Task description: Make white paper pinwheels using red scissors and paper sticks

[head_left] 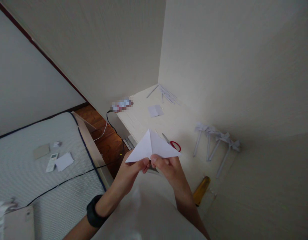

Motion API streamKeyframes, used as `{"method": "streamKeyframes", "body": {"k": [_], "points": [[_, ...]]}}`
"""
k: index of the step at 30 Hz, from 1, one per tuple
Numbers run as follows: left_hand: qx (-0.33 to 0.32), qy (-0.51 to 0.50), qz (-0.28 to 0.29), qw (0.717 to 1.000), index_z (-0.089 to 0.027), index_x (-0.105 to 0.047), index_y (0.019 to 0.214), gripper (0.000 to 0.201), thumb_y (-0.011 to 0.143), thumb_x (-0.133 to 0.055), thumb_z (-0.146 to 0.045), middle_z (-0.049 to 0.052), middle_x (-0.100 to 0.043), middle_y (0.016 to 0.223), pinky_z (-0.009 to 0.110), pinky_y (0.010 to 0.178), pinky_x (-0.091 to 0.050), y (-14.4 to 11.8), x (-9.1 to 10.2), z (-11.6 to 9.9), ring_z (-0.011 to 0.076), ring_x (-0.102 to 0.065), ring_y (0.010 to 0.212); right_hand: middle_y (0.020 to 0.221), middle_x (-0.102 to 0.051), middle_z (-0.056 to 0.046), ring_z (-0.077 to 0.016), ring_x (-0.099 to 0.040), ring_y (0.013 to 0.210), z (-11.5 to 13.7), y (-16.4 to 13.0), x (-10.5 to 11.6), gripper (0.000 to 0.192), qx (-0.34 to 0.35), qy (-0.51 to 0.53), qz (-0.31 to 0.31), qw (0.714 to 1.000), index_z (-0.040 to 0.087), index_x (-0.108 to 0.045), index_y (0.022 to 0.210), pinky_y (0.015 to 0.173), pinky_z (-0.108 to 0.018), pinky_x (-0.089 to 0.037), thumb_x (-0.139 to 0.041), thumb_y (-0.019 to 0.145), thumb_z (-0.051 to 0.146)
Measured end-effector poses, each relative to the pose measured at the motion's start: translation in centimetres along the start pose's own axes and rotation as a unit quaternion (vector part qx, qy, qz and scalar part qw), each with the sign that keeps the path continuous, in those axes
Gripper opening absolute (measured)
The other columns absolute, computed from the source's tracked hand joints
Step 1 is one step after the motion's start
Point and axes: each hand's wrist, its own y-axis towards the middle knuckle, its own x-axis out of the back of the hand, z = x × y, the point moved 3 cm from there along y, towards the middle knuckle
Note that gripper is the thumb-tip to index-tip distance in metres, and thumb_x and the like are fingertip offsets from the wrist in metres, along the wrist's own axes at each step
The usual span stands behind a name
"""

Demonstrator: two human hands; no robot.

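- Left hand (130, 175): closed on the lower edge of the folded paper (152, 146), thumb and fingertips pinching it near the centre crease; a black wristband (93, 211) circles the wrist.
- Right hand (169, 170): likewise closed on the lower edge of the same paper, its fingertips just beside those of the left hand.
- Folded paper: a white triangle with a raised centre fold, apex upward, held in the air above the near edge of the desk (143, 116).
- Scissors (172, 143): red-handled, lying on the desk just behind the paper, partly hidden by it.
- Amber object (201, 190): lies on the desk to the right of the right forearm; what it is cannot be told.
- Rolled paper stems (215, 141): several white pieces with bow-like tops, lying on the desk near the right wall.
- Thin paper strips (166, 93): gathered in the far corner of the desk, a small square sheet (155, 110) near them.
- Mattress (31, 166): at left, lower than the desk, bearing a remote control (51, 162), paper pieces (64, 161) and a black cable (68, 180).
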Motion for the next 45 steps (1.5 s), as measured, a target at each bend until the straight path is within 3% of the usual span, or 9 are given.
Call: {"method": "streamKeyframes", "body": {"k": [5,11,18,23,31,36,41,43,45], "points": [[-0.013,0.004,0.001,1.000,-0.017,-0.056,0.051,0.022,0.067,-0.068,-0.025,-0.005,-0.049,0.046,0.024,0.048,-0.032,0.2,-0.4,0.0,0.0092,-0.039,0.046,0.060,-0.062,0.003,-0.0134,-0.058,0.056,0.0,-0.2,0.3,0.009,0.018,-0.022,-0.022,0.999,0.022,-0.068,0.073,0.062,-0.026,-0.052,-0.064,0.081,0.023],[-0.020,0.015,0.033,0.999,-0.016,-0.061,0.056,0.020,0.071,-0.066,-0.029,-0.002,-0.053,0.051,0.025,0.049,-0.034,0.1,0.0,0.0,0.0108,-0.042,0.047,0.057,-0.060,0.003,-0.0135,-0.059,0.057,0.4,-0.1,0.1,0.015,0.007,0.014,0.000,1.000,0.021,-0.066,0.067,0.063,-0.026,-0.053,-0.060,0.081,0.019],[-0.035,0.008,0.074,0.997,-0.015,-0.067,0.061,0.025,0.076,-0.068,-0.035,0.001,-0.058,0.057,0.026,0.051,-0.036,-0.2,-0.1,0.0,0.0120,-0.045,0.050,0.058,-0.062,0.002,-0.0115,-0.055,0.048,0.1,-0.1,-0.3,0.019,-0.012,0.079,0.023,0.997,0.020,-0.061,0.064,0.051,-0.024,-0.052,-0.061,0.082,0.025],[-0.061,-0.009,0.095,0.994,-0.015,-0.071,0.072,0.034,0.076,-0.066,-0.049,0.002,-0.062,0.063,0.027,0.052,-0.038,-0.2,-0.1,0.0,0.0123,-0.045,0.051,0.060,-0.061,0.002,-0.0124,-0.056,0.050,-0.2,-0.1,0.0,0.015,0.011,0.094,-0.012,0.995,0.020,-0.064,0.071,0.049,-0.024,-0.052,-0.065,0.083,0.030],[-0.035,0.080,0.083,0.993,-0.016,-0.066,0.064,0.027,0.086,-0.064,-0.032,-0.001,-0.057,0.057,0.024,0.050,-0.036,-0.5,1.0,1.2,0.0107,-0.044,0.051,0.056,-0.060,0.002,-0.0125,-0.057,0.052,0.1,-0.3,0.1,0.020,-0.050,0.041,0.013,0.998,0.020,-0.061,0.060,0.054,-0.025,-0.052,-0.062,0.079,0.026],[-0.022,0.153,0.066,0.986,-0.016,-0.064,0.059,0.029,0.083,-0.063,-0.034,-0.001,-0.054,0.051,0.024,0.048,-0.035,-0.5,0.9,0.7,0.0112,-0.044,0.047,0.057,-0.062,0.002,-0.0113,-0.057,0.053,0.1,-0.5,0.3,0.023,-0.040,0.006,0.041,0.998,0.020,-0.060,0.061,0.060,-0.025,-0.052,-0.059,0.084,0.026],[-0.004,0.152,0.061,0.987,-0.017,-0.064,0.056,0.025,0.077,-0.061,-0.029,-0.002,-0.053,0.046,0.024,0.047,-0.034,-0.4,0.4,0.4,0.0109,-0.043,0.045,0.055,-0.059,0.003,-0.0107,-0.050,0.049,-0.1,-0.5,0.3,0.024,-0.024,0.006,0.044,0.999,0.021,-0.059,0.061,0.058,-0.025,-0.050,-0.058,0.085,0.024],[-0.001,0.141,0.065,0.988,-0.017,-0.064,0.055,0.024,0.076,-0.060,-0.028,-0.002,-0.052,0.045,0.024,0.046,-0.033,-0.3,0.4,0.4,0.0105,-0.043,0.044,0.054,-0.056,0.004,-0.0108,-0.048,0.047,-0.4,-0.5,0.4,0.020,-0.017,0.011,0.023,1.000,0.022,-0.059,0.063,0.055,-0.025,-0.048,-0.061,0.083,0.023],[-0.002,0.126,0.066,0.990,-0.016,-0.063,0.054,0.024,0.075,-0.061,-0.029,-0.002,-0.052,0.046,0.024,0.045,-0.031,-0.3,0.6,0.4,0.0101,-0.042,0.043,0.052,-0.051,0.006,-0.0108,-0.045,0.047,-0.5,-0.5,1.0,0.016,0.004,0.021,-0.040,0.999,0.022,-0.058,0.065,0.051,-0.025,-0.045,-0.065,0.079,0.023]]}}
